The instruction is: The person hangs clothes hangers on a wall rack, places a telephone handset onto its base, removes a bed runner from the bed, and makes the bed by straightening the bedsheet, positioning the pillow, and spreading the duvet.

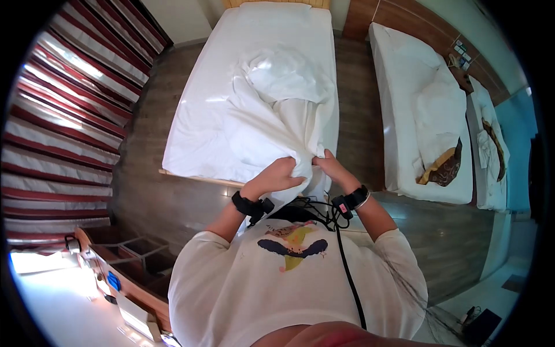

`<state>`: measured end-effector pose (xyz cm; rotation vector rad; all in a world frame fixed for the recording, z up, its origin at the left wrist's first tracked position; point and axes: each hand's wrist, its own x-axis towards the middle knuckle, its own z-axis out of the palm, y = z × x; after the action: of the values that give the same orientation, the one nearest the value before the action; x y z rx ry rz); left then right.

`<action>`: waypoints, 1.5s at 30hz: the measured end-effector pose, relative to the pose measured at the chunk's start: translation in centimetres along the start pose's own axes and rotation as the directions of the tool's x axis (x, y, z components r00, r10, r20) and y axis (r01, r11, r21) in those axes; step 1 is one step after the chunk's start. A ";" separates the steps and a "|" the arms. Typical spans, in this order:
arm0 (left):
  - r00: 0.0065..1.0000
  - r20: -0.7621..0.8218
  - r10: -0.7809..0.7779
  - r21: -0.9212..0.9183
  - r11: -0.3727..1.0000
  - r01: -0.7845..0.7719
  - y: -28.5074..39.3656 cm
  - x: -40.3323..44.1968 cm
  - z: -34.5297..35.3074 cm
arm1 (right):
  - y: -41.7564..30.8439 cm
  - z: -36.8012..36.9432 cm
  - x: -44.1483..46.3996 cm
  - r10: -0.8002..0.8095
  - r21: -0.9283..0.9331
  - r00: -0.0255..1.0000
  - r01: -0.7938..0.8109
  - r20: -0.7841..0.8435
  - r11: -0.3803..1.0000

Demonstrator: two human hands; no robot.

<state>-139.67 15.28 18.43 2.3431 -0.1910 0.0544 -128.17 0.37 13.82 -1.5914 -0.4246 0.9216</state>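
Observation:
A bunched white duvet cover [277, 124] lies on the near half of the bed [202, 87], its bulk heaped toward the middle. Folds of it run together to my hands at the foot of the bed. My left hand [282, 174] is closed around the gathered cloth, thumb pointing inward. Just to its right, my right hand [330, 164] pinches the edge of the same cloth, thumb and fingers pressed together. A loose part of the cover hangs below my hands, against my front. What lies inside the heap is hidden.
Two more beds with rumpled white bedding, a nearer one [399, 115] and a farther one [491, 139], stand at right. Striped curtains [63, 127] hang at left. A wooden desk [133, 272] is at lower left. A black cable [346, 260] runs down my shirt.

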 end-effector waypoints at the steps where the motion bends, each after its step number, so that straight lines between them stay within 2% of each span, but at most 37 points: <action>1: 0.999 0.005 0.045 0.024 0.999 -0.045 3.0 0.2 0.5 | 1.6 -2.5 -1.0 -0.035 -0.003 0.999 0.035 -0.001 0.999; 2: 0.999 0.000 0.043 0.023 0.999 -0.043 6.2 0.3 0.8 | 2.6 -4.4 -2.3 -0.069 -0.007 0.998 0.069 -0.002 0.998; 3: 0.998 0.004 0.070 -0.036 0.997 -0.069 9.4 0.2 0.6 | -0.7 -4.5 -6.1 -0.090 0.055 0.996 0.091 -0.025 0.994; 4: 0.995 0.007 0.095 -0.095 0.991 -0.094 11.7 0.2 0.4 | -1.0 -5.9 -7.6 -0.032 0.062 0.998 0.035 -0.055 0.997; 7: 0.975 -0.018 0.221 -0.302 0.928 -0.216 15.8 0.5 0.5 | -6.8 -7.8 -13.5 -0.084 0.017 0.990 0.087 -0.115 0.996; 8: 0.957 -0.053 0.287 -0.394 0.874 -0.284 16.5 0.7 0.7 | -7.6 -8.7 -14.5 -0.117 0.105 0.993 0.118 -0.009 0.987; 9: 0.925 -0.152 0.348 -0.414 0.827 -0.379 16.4 1.3 1.4 | -7.9 -9.5 -15.0 -0.158 0.196 0.983 0.137 0.095 0.971; 10: 0.928 -0.154 0.340 -0.416 0.829 -0.373 16.0 1.4 1.5 | -7.6 -9.8 -14.7 -0.152 0.197 0.983 0.130 0.101 0.972; 12: 0.999 0.030 0.029 -0.323 0.946 -0.017 14.7 1.6 1.0 | -6.8 -10.5 -13.3 -0.338 0.232 0.877 0.270 0.341 0.934; 13: 0.983 -0.147 0.107 -0.333 0.931 -0.151 13.3 2.4 2.2 | -6.1 -10.7 -12.7 -0.252 0.224 0.890 0.176 0.380 0.959; 14: 0.984 -0.148 0.098 -0.335 0.931 -0.143 12.3 2.8 3.3 | -5.4 -10.4 -12.3 -0.247 0.225 0.889 0.169 0.386 0.960; 16: 0.989 -0.140 0.047 -0.417 0.903 -0.102 12.2 3.1 3.9 | -5.3 -8.5 -12.5 -0.186 0.014 0.953 0.188 0.239 0.982; 17: 0.994 -0.090 0.054 -0.391 0.916 -0.085 11.7 3.0 4.5 | -4.8 -8.1 -12.3 -0.177 -0.054 0.977 0.184 0.123 0.981; 18: 0.995 -0.091 0.047 -0.391 0.917 -0.079 11.3 2.9 4.6 | -4.8 -7.9 -12.2 -0.174 -0.052 0.976 0.182 0.129 0.982; 20: 0.994 -0.013 0.106 -0.511 0.854 -0.098 10.4 2.9 4.5 | -4.9 -7.6 -11.8 -0.211 -0.025 0.968 0.216 0.134 0.976; 21: 0.992 0.022 0.124 -0.501 0.860 -0.096 9.5 3.0 3.4 | -4.7 -7.3 -11.4 -0.258 -0.054 0.965 0.261 0.050 0.964; 22: 0.993 0.022 0.118 -0.505 0.859 -0.091 8.2 3.2 3.0 | -4.2 -7.2 -10.8 -0.252 -0.052 0.966 0.255 0.054 0.966; 24: 0.995 0.075 0.071 -0.785 0.619 0.015 5.8 3.3 2.7 | -3.3 -7.5 -9.5 -0.272 -0.159 0.962 0.272 0.023 0.949; 25: 0.996 0.086 0.036 -0.823 0.565 0.051 5.3 3.0 2.4 | -3.0 -7.8 -9.3 -0.266 -0.158 0.964 0.267 0.027 0.951; 26: 0.996 0.087 0.030 -0.826 0.562 0.055 4.5 2.6 2.1 | -2.7 -8.0 -9.4 -0.243 -0.107 0.969 0.237 -0.042 0.966; 28: 0.990 -0.043 -0.135 -0.708 0.703 0.065 0.7 2.3 1.3 | -1.2 -9.6 -8.3 -0.230 -0.014 0.959 0.231 -0.163 0.973; 30: 0.906 -0.133 -0.402 -0.692 0.692 0.205 -7.0 2.9 0.5 | 0.2 -11.0 -5.1 -0.164 0.067 0.952 0.187 -0.258 0.980; 32: 0.740 -0.201 -0.642 -0.736 0.598 0.319 -16.6 3.6 0.1 | 1.7 -12.4 -0.7 -0.113 0.062 0.939 0.140 -0.324 0.988; 33: 0.677 -0.194 -0.710 -0.739 0.559 0.376 -21.3 3.9 0.2 | 2.2 -12.7 0.7 -0.074 0.122 0.918 0.132 -0.390 0.984; 34: 0.607 -0.187 -0.772 -0.741 0.517 0.429 -25.7 3.9 0.6 | 2.7 -13.0 1.6 -0.032 0.182 0.892 0.127 -0.451 0.975; 36: 0.649 0.006 -0.761 -0.804 0.382 0.456 -34.0 3.0 2.1 | 4.7 -13.6 2.9 0.075 0.268 0.855 0.077 -0.513 0.960; 37: 0.614 0.043 -0.788 -0.785 0.354 0.508 -39.7 2.4 4.0 | 5.3 -13.5 3.5 0.162 0.294 0.821 0.008 -0.548 0.956; 38: 0.576 0.075 -0.814 -0.762 0.326 0.559 -43.8 2.5 4.7 | 6.8 -13.0 4.8 0.169 0.312 0.791 0.029 -0.588 0.950; 40: 0.470 0.121 -0.874 -0.710 0.255 0.657 -44.7 4.0 4.4 | 10.2 -13.8 6.0 0.252 0.324 0.747 -0.051 -0.616 0.945; 41: 0.404 0.122 -0.906 -0.663 0.229 0.713 -44.6 5.1 4.0 | 10.2 -13.9 6.0 0.263 0.336 0.703 -0.037 -0.661 0.941; 43: 0.267 0.080 -0.960 -0.539 0.184 0.822 -44.6 7.2 3.2 | 10.4 -13.0 6.4 0.341 0.361 0.684 -0.120 -0.645 0.925; 44: 0.226 0.077 -0.971 -0.515 0.155 0.843 -44.1 8.9 2.6 | 11.0 -13.0 6.4 0.357 0.380 0.646 -0.111 -0.675 0.918; 45: 0.295 0.140 -0.945 -0.624 0.147 0.767 -42.9 10.1 2.1 | 11.6 -13.1 6.4 0.354 0.395 0.692 -0.108 -0.629 0.912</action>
<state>-123.14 42.27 -12.30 1.4076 1.2160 -0.2235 -116.85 -6.48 0.78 -1.5612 0.4650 0.4737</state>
